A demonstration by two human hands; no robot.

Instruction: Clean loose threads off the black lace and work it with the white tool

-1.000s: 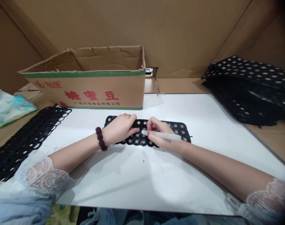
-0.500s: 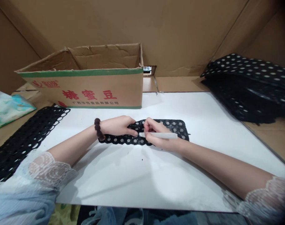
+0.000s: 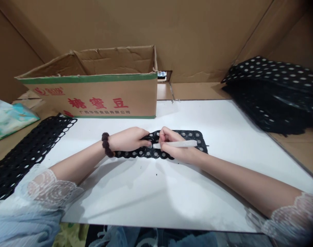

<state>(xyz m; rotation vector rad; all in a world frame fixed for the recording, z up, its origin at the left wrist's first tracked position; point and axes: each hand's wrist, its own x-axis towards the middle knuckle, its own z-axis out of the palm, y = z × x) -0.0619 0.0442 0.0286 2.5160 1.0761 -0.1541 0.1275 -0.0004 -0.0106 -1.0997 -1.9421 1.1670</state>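
A black sheet (image 3: 183,134) with rows of round holes lies flat on the white board, with pale discs showing in the holes. My left hand (image 3: 127,139) rests over its left part, thumb and fingers closed on the sheet. Closed around a white pen-shaped tool (image 3: 183,144), my right hand (image 3: 173,145) is over the sheet's middle. The tool's narrow end points left, close beside my left thumb; whether it touches the sheet I cannot tell.
An open cardboard box (image 3: 94,94) stands behind my left hand. Black perforated strips (image 3: 35,147) lie at left beside a tissue pack (image 3: 14,118). Dotted black sheets (image 3: 275,99) are piled at the back right. The white board (image 3: 146,199) spans the worktop.
Both hands stay at nearly the same spot on the sheet. The back end of the white tool has tipped slightly upward, and its narrow end has shifted a little.
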